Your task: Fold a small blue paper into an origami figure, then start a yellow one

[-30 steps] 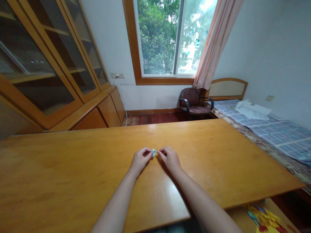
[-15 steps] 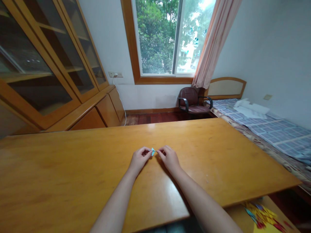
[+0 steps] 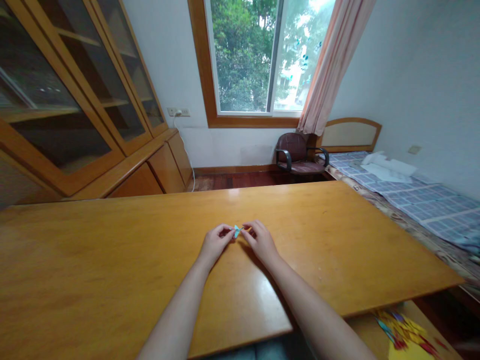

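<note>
A small light-blue piece (image 3: 236, 231), thin and folded-looking, is held just over the wooden table (image 3: 112, 250), about its middle. It is too small to name its kind. My left hand (image 3: 217, 241) is closed, with thumb and forefinger pinching the piece's left side. From the other side, the thumb and forefinger of my right hand (image 3: 259, 241) close on a thin end at the piece's right edge. My fingertips almost meet and hide part of it.
At the lower right, a lower surface holds a pile of yellow, red and blue bits (image 3: 407, 332). Beyond the table stand a dark red armchair (image 3: 296, 155) and a bed (image 3: 423, 200). A glass-fronted cabinet (image 3: 131, 145) lines the left wall.
My right hand has come slightly closer to the light-blue piece, and its fingers have shifted on the thin end. The piece has turned a little. My left hand keeps its pinch.
</note>
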